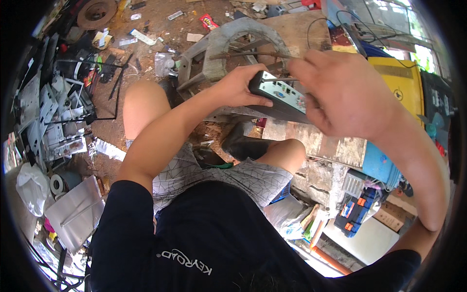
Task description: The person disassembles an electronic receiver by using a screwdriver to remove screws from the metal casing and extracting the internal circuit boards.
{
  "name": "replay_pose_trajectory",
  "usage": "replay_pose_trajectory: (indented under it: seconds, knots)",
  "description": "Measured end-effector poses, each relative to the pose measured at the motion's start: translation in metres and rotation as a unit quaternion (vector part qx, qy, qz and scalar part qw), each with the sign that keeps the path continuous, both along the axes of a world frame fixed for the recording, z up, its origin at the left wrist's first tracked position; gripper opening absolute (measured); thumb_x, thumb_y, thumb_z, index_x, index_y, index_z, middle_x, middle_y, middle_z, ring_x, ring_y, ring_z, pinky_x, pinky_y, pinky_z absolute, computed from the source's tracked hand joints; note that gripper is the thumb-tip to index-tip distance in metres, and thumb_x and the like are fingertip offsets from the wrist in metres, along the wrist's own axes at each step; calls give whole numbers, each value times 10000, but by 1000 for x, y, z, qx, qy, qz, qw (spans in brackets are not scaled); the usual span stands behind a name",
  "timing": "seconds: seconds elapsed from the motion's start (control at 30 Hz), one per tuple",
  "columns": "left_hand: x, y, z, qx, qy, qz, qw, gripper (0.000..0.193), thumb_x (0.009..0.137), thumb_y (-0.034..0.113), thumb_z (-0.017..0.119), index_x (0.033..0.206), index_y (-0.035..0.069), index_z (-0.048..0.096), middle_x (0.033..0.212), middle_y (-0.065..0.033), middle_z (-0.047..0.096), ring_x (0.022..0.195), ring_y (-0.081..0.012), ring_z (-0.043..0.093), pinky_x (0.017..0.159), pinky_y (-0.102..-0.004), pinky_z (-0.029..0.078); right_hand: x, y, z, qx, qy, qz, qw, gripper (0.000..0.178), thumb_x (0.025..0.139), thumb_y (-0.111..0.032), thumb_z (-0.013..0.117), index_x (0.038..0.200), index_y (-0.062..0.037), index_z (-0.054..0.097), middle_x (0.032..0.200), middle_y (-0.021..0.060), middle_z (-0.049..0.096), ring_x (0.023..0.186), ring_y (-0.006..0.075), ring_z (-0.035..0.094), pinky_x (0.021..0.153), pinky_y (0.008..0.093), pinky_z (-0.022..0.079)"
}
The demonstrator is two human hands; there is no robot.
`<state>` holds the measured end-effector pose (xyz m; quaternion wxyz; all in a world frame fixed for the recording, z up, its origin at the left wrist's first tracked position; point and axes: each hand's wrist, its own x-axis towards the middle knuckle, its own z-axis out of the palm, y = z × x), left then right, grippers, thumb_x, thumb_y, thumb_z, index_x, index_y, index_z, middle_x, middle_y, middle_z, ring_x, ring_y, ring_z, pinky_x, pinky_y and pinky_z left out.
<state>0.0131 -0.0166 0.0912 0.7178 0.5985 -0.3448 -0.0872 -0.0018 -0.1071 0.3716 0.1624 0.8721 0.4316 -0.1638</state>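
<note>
Head view: black electronics box [282, 100] with silver port panel held mid-air above knees, left hand [238, 87] clamped on near end, right hand [340, 92] gripping top edge. Likely rigid, light, sharp sheet-metal edges; best held by casing sides, off ports

Device [279, 95] above knees (stool [233, 48] behind)

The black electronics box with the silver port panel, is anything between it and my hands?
Nothing visible: the left hand already grips the black box at its near end, and the right hand covers its far end, so that contact is hidden.
</note>
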Motion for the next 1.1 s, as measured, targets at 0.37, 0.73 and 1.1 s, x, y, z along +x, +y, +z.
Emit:
replay_pose_trajectory:
  seconds: [0.37,0.73,1.1]
  knots:
    - [0,0,-4,12,-6,18,1000,578,649,253,934,1078,55,600,931,-93,693,871,-206,665,808,-343,519,2,-9,13,9,-14,-178,984,218,802,-165,721,996,-70,693,930,111,651,898,315,630,817,419,505]
    - [-1,-1,-2,22,-12,42,999,597,643,344,927,1051,46,610,905,-124,703,851,-262,697,778,-372,535,6,-11,4,160,-26,-20,987,397,766,-40,675,1158,-36,613,948,168,588,851,391,588,742,423,482]
    - [-3,-5,-4,11,15,25,1000,658,647,287,940,1144,35,589,963,-122,706,904,-224,686,841,-357,534,-2,-33,-2,203,-51,-36,977,461,856,-185,678,1294,-75,582,1011,199,671,802,395,642,723,433,511]
